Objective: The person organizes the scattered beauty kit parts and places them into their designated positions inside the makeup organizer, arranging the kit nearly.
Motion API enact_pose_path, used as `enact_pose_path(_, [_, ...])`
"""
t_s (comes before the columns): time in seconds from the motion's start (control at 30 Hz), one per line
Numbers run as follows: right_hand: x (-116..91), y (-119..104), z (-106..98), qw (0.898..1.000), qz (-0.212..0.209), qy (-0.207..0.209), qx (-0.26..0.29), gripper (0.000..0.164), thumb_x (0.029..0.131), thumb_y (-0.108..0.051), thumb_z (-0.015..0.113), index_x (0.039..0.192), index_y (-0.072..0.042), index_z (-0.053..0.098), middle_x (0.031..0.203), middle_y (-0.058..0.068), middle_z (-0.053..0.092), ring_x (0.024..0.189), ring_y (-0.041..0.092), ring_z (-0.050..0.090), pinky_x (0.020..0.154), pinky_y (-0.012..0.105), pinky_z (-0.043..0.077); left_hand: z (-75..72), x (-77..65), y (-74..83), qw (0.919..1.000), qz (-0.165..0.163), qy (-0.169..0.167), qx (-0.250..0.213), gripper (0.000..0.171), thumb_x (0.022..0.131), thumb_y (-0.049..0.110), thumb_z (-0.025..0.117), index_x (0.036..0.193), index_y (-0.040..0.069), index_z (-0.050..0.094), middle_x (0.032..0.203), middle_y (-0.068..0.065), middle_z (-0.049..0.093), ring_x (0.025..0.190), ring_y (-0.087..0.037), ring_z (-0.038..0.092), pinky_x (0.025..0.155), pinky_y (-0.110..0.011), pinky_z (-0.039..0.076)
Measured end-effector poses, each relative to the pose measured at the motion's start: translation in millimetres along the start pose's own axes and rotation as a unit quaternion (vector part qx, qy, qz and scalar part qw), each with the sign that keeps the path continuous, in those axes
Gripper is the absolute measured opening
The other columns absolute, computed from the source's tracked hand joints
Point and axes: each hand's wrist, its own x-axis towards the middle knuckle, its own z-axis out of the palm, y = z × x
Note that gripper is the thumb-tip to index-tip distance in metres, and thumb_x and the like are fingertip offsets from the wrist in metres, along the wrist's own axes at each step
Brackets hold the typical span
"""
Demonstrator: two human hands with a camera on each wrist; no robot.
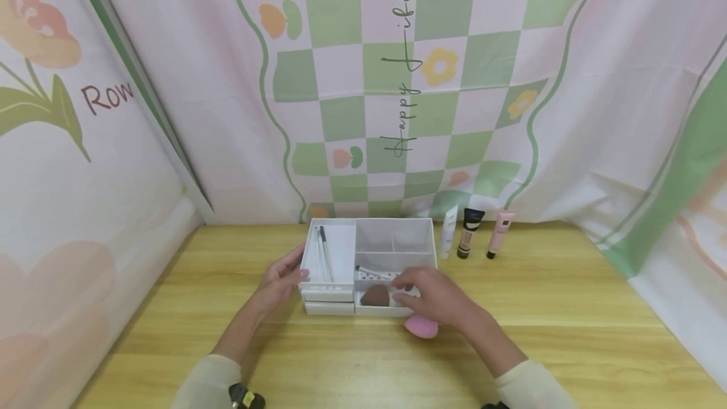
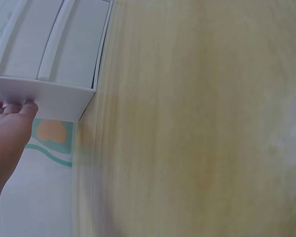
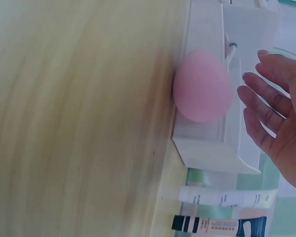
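Observation:
My left hand [image 1: 282, 281] holds the white desktop organizer [image 1: 330, 287] by its left side, thumb at the rim and fingers on the outer wall. In the left wrist view its fingertips [image 2: 28, 104] meet the side panel beside the drawers. My right hand [image 1: 436, 296] hovers over the front right compartments, fingers loosely bent and nothing held. Below it, a pink egg-shaped makeup sponge [image 3: 203, 85] lies against the organizer's front. A brown makeup puff [image 1: 375, 296] sits in the front compartment. Behind it are a thin white stick [image 1: 372, 271] and dotted white pieces, partly hidden by the right hand.
Two slender brushes [image 1: 325, 253] lie in the left compartment. Right of the organizer stand a white tube [image 1: 449, 232], a black-and-pink tube [image 1: 469, 233] and a pink tube [image 1: 500, 234]. A checkered curtain [image 1: 392, 118] hangs behind the wooden table [image 1: 363, 358].

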Motion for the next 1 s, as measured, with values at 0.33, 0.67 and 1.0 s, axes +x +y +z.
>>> enact_pose_path(0.33, [-18.1, 4.0, -13.9, 0.999, 0.032, -0.002, -0.007, 0.019, 0.089, -0.017, 0.075, 0.106, -0.008, 0.076, 0.1, 0.002, 0.077, 0.089, 0.016, 0.07, 0.079, 0.032, 0.063, 0.4, 0.4, 0.2, 1.0, 0.005, -0.003, -0.005, 0.072, 0.099, -0.002, 0.047, 0.16, -0.004, 0.011, 0.172, -0.02, 0.002, 0.16, -0.038, 0.004, 0.113, -0.011, 0.036])
enact_pose_path(0.67, [-34.9, 10.1, -12.5, 1.0, 0.02, -0.01, -0.019, 0.015, 0.088, -0.019, 0.076, 0.102, -0.012, 0.077, 0.096, -0.002, 0.077, 0.087, 0.011, 0.069, 0.076, 0.027, 0.061, 0.2, 0.9, 0.5, 1.0, 0.005, -0.002, -0.006, 0.072, 0.099, -0.002, 0.048, 0.16, -0.004, 0.01, 0.172, -0.02, 0.002, 0.16, -0.038, 0.004, 0.113, -0.011, 0.036])
enact_pose_path(1.0, [-45.7, 13.4, -4.2, 0.999, 0.012, -0.029, -0.008, 0.014, 0.085, -0.017, 0.078, 0.099, -0.016, 0.078, 0.098, -0.004, 0.075, 0.09, 0.012, 0.07, 0.08, 0.027, 0.063, 1.0, 0.6, 0.8, 1.0, 0.008, -0.001, -0.004, 0.072, 0.098, -0.004, 0.047, 0.16, -0.005, 0.009, 0.172, -0.021, 0.001, 0.16, -0.038, 0.003, 0.112, -0.01, 0.036])
